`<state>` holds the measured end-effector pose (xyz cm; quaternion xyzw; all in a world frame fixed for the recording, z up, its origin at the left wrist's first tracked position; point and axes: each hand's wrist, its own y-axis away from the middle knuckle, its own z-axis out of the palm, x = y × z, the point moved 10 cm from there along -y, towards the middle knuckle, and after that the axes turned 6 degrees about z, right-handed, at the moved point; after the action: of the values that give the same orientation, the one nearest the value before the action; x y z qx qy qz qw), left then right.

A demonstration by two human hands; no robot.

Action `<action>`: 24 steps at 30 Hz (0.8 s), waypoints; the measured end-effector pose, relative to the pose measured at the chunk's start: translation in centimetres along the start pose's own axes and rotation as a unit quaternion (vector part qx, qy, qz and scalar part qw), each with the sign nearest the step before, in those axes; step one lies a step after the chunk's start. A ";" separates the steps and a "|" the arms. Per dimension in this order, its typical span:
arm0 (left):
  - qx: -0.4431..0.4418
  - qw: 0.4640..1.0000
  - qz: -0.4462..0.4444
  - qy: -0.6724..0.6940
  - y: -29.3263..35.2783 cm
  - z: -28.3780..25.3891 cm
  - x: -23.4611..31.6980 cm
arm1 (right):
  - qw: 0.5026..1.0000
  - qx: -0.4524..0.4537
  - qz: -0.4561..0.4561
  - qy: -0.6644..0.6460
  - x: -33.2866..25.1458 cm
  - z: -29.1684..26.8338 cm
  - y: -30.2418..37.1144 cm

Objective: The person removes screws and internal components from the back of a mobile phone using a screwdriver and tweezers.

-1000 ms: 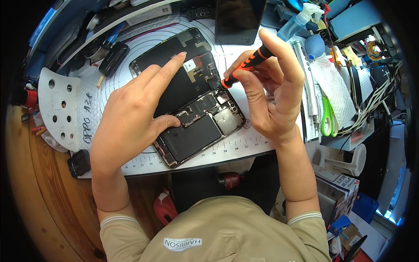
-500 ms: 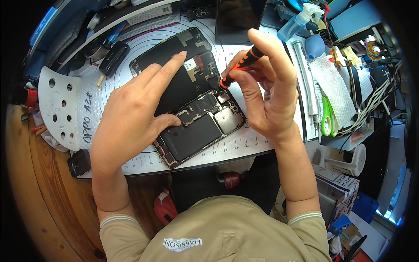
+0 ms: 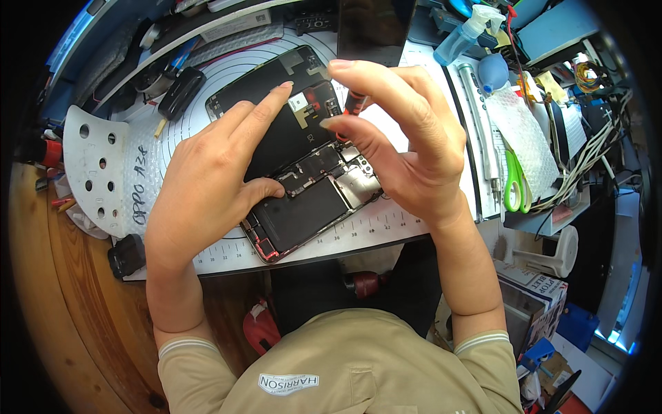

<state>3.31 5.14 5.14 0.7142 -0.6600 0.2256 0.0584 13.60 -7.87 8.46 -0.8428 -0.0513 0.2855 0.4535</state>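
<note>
Tabletop (image 3: 338, 238): white, printed rings and scale. Opened phone (image 3: 300, 217) lies slanted on it in front of me, black panel (image 3: 276, 141) along its far edge. My left grip (image 3: 203, 169) lies spread, fingers over the panel, thumb over the phone's inner edge. My right grip (image 3: 417, 141) pinches a screwdriver (image 3: 354, 105), black and orange, near the phone's right end; tip too small to make out.

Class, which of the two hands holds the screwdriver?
The right hand, gripping the orange-and-black screwdriver; the left hand, laid over the opened smartphone, holds no tool.
</note>
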 end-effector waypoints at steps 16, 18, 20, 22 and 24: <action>-0.020 1.000 -0.023 0.003 -0.1 0.3 -0.4 | 0.993 0.002 0.098 -0.068 1.1 0.1 -0.4; -0.018 1.000 -0.022 0.001 0.0 0.2 -0.4 | 0.993 0.000 0.096 -0.071 1.1 0.3 -0.4; -0.016 1.000 -0.021 0.000 0.1 0.2 -0.5 | 0.996 -0.001 0.077 -0.049 0.4 0.3 -0.6; -0.008 1.000 -0.015 0.003 0.1 0.1 -0.4 | 0.997 0.009 0.069 -0.032 0.3 0.2 -0.6; -0.010 1.000 -0.013 0.002 0.0 0.1 -0.2 | 0.996 0.021 0.080 -0.046 0.7 0.0 -0.3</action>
<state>3.37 5.31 4.97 0.7216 -0.6527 0.2199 0.0698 14.29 -7.42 8.41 -0.8205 0.0018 0.3600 0.4441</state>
